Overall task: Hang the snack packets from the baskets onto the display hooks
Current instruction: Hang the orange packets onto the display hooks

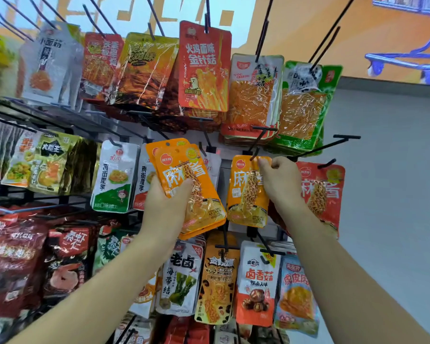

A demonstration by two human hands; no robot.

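Left hand (pixel 168 207): raised in front of the black wire display rack (pixel 37 112), thumb lying across the front and fingers wrapping behind. The grip is clamping the lower half of a fanned stack of glossy orange foil snack packets (pixel 174 167).
Stack position: held in the air in front of the middle row, its top leaning left. It is covering part of the white hanging packets (pixel 114 177) behind it.
Right hand (pixel 282 181): reaching up at the next column. The grip is pinching the top right corner of a single orange foil snack packet (pixel 246 194) between thumb and curled fingers.
Single packet position: hanging roughly upright, just beside the stack and apart from it. Its top edge is sitting at the tip of a thin black wire display hook (pixel 254 154). Cannot tell whether the hook is passing through the hang hole.
Right neighbour: red foil packets with a noodle picture (pixel 323 192) are hanging just behind the right wrist.
Row above: a red packet with a cartoon chicken (pixel 204 68) is hanging at centre, and a green-edged clear packet (pixel 305 105) is hanging further right.
Row below: a white packet picturing green seaweed knots (pixel 181 279), an orange spotted packet (pixel 217 281) and a white-and-red mushroom packet (pixel 257 281) are hanging side by side under the hands.
Background: a plain grey wall (pixel 387 194) is showing to the right of the rack.
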